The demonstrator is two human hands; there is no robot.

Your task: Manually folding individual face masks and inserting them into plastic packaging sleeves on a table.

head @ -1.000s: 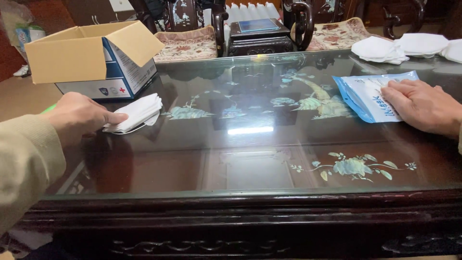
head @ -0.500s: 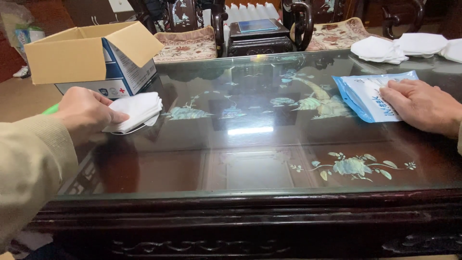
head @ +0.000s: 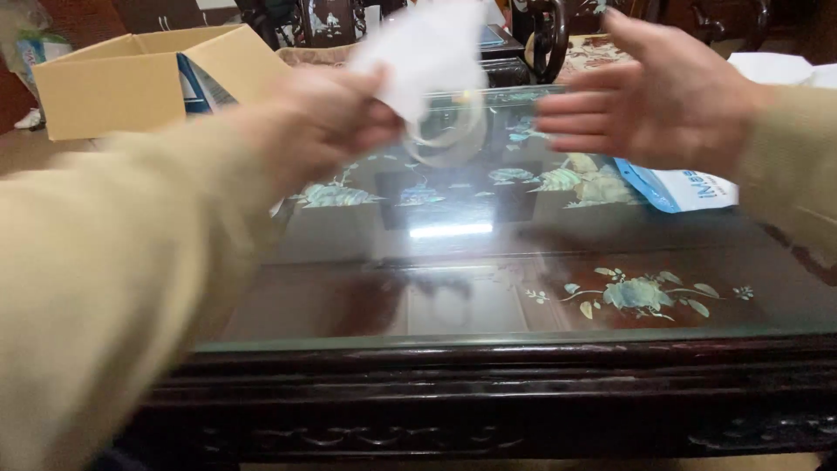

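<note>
My left hand is raised over the glass-topped table and grips a white face mask by one corner; its ear loops dangle below, blurred by motion. Level with it on the other side, my right hand hangs in the air with fingers spread, holding nothing, a short gap from the mask. Under the right hand lies a blue and white plastic pouch on the table.
An open cardboard box with a blue and white carton inside stands at the back left. More white masks lie at the far right. Dark carved chairs and a dark object stand behind the table.
My left hand lifted a mask off the pile at the left and swung it up toward the middle. My right hand left the blue pouch and rose, fingers spread.
</note>
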